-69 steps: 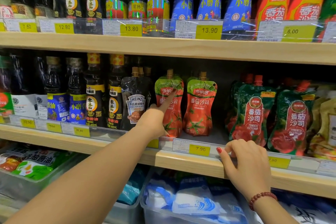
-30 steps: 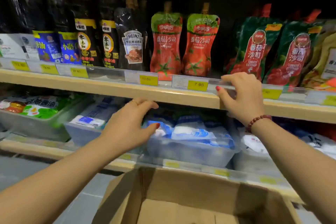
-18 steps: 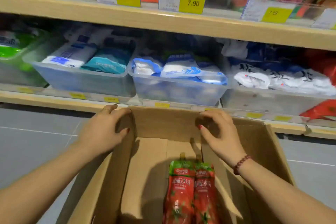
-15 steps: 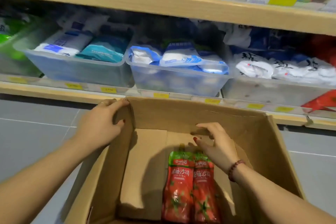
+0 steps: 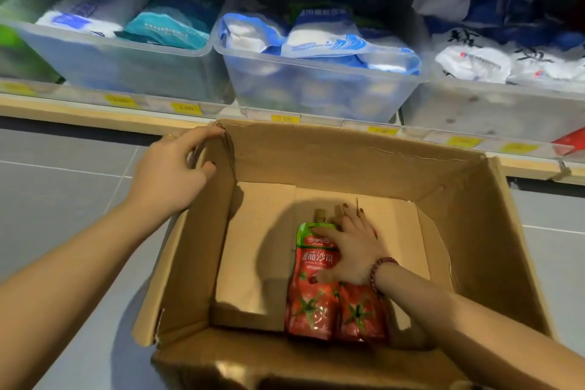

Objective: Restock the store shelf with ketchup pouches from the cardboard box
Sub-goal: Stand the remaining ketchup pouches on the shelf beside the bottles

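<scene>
An open cardboard box (image 5: pixel 348 149) stands on the floor in front of the lowest shelf. Two red ketchup pouches with green tops lie side by side on its bottom: the left pouch (image 5: pixel 311 304) shows fully, while the upper half of the right pouch (image 5: pixel 361 313) is hidden. My right hand (image 5: pixel 351 250) lies flat on them, fingers spread past the spouts, thumb pressed on the left pouch. My left hand (image 5: pixel 172 171) grips the box's far left corner, fingers over the rim and thumb on the wall.
Clear plastic bins (image 5: pixel 310 89) of white and blue bagged goods fill the bottom shelf behind the box. Its wooden edge (image 5: pixel 95 114) carries yellow price tags. Grey tiled floor (image 5: pixel 63 199) lies to the left and right of the box.
My view dropped from the ketchup shelf down to the box. My right hand left the shelf edge, reached into the box and came down onto the pouches. My left hand took the box's corner.
</scene>
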Tool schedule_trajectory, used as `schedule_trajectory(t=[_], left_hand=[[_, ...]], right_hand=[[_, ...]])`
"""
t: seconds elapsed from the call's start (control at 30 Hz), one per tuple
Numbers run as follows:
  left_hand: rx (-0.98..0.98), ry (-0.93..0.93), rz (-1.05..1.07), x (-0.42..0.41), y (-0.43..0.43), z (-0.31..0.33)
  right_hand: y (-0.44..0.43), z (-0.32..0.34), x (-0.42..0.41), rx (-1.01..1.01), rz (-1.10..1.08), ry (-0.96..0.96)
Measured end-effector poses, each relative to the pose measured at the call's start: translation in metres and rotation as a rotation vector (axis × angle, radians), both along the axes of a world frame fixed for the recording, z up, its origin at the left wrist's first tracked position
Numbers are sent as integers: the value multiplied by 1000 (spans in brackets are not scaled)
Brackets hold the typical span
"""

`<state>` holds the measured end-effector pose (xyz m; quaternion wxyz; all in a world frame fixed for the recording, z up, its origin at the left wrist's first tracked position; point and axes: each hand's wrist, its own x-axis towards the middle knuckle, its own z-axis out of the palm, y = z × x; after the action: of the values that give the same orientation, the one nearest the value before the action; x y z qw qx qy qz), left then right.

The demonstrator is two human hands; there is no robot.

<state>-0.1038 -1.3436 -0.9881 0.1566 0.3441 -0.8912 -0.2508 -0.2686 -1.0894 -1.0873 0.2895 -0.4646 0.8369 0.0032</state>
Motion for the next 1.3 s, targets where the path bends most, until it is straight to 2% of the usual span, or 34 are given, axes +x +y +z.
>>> schedule_trajectory(t=[0.1,0.27,0.47,0.53,0.63,0.7,0.8,1.1,1.3], left_hand=[[9,7,1,0,0,-1],[9,9,-2,0,-2,-4],[-49,-27,-11,-1,-1,-2],[-82,-75,-39,-1,-2,1],[-158,-176,-86,0,-1,12],[-241,-178,-71,1,5,25],[-255,-64,-110,-3,17,48],[71,295,-578,-46,51,152],[200,449,-657,-76,30,214]], right_hand=[[-1,5,3,-68,-34,-19],[-6,16,9,-224,-126,-305],[-4,37,1,-367,-260,-403],[-4,49,-4,-483,-283,-397],[-6,74,-16,-630,-296,-285],[-10,97,-22,-708,-343,-286],[-17,140,-30,-908,-335,-293],[-58,291,-50,-1192,-41,-223],[-93,377,-66,-1338,78,-213]])
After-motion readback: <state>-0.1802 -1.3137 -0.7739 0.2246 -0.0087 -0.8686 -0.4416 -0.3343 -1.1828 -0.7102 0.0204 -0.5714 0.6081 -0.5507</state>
